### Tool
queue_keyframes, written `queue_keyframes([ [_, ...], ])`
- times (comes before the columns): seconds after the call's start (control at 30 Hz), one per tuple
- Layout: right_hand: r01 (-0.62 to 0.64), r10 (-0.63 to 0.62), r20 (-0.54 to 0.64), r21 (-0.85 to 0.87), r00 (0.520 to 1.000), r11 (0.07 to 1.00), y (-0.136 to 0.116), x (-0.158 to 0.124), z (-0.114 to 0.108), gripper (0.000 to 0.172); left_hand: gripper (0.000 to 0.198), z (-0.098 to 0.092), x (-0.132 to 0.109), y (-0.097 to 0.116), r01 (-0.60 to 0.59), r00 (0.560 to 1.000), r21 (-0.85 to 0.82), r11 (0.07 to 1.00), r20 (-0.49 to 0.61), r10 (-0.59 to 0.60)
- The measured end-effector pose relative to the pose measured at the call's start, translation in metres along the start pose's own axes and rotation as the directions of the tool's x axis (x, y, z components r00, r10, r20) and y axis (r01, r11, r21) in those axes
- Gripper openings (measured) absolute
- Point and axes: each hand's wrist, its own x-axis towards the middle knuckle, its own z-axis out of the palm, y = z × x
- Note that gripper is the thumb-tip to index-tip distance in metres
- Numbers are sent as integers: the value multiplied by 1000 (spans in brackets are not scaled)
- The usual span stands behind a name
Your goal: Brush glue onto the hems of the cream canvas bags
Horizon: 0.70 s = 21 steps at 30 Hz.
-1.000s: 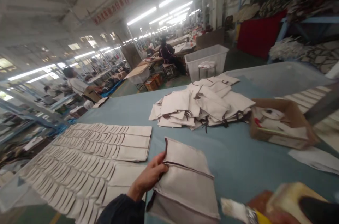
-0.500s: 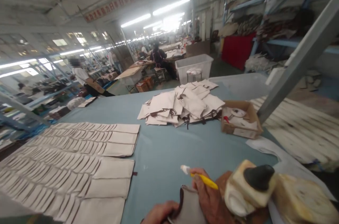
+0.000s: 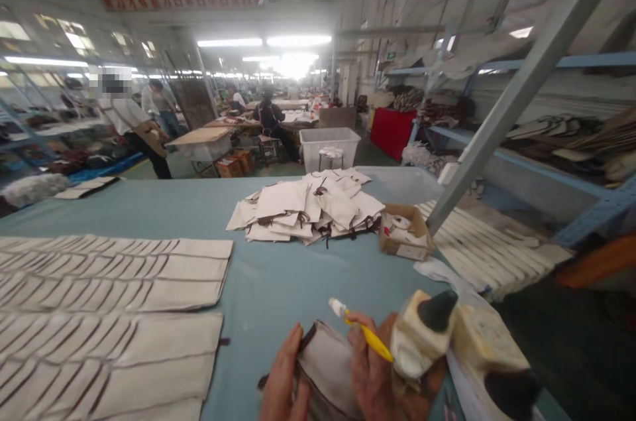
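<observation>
My left hand (image 3: 285, 384) and my right hand (image 3: 372, 374) both grip a stack of beige cloth pouches (image 3: 325, 368) at the near edge of the blue table (image 3: 278, 282). My right hand also pinches a yellow pen with a white tip (image 3: 360, 328) against the stack. Fingers of both hands curl round the cloth. Rows of overlapped flat pouches (image 3: 109, 301) lie to the left. A loose pile of pouches with dark cords (image 3: 305, 212) sits further back in the middle.
A small cardboard box (image 3: 405, 235) stands right of the pile. Cream-coloured blocks with a dark knob (image 3: 432, 335) sit by my right hand. A slanted metal post (image 3: 501, 109) and shelving rise on the right. Other people work at tables beyond.
The view has swung right and levelled. My hands pulled the pouch stack close to me; my right hand with the pen came onto it. Now my left fingers lie along its left edge.
</observation>
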Motion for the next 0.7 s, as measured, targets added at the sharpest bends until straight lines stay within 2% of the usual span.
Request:
queue_keyframes([
  [0.07, -11, 10, -11, -36, 1000, 999, -4, -3, 1, 28, 69, -10, -7, -4, -46, 998, 31, 998, 41, 44],
  [0.13, 34, -39, -43, -107, 998, 994, -7, -3, 3, 27, 73, -16, -7, -2, -80, 995, 52, 995, 64, 77],
  [0.23, 112, -132, -76, -231, 988, 966, -12, -2, 5, 28, 69, -23, -4, 9, -137, 990, 81, 987, 18, 136],
  [0.37, 137, -174, -64, -379, 983, 915, -19, -1, 5, 29, 61, -30, -5, 22, -174, 981, 161, 971, -53, 185],
  [0.53, 149, -193, -64, -420, 979, 895, -21, -1, 7, 34, 55, -27, -5, 20, -137, 978, 206, 969, -129, 166],
  [0.7, 87, -126, -69, -413, 990, 907, -11, -2, 1, 35, 52, -19, -10, 15, -115, 990, 135, 984, -68, 125],
])
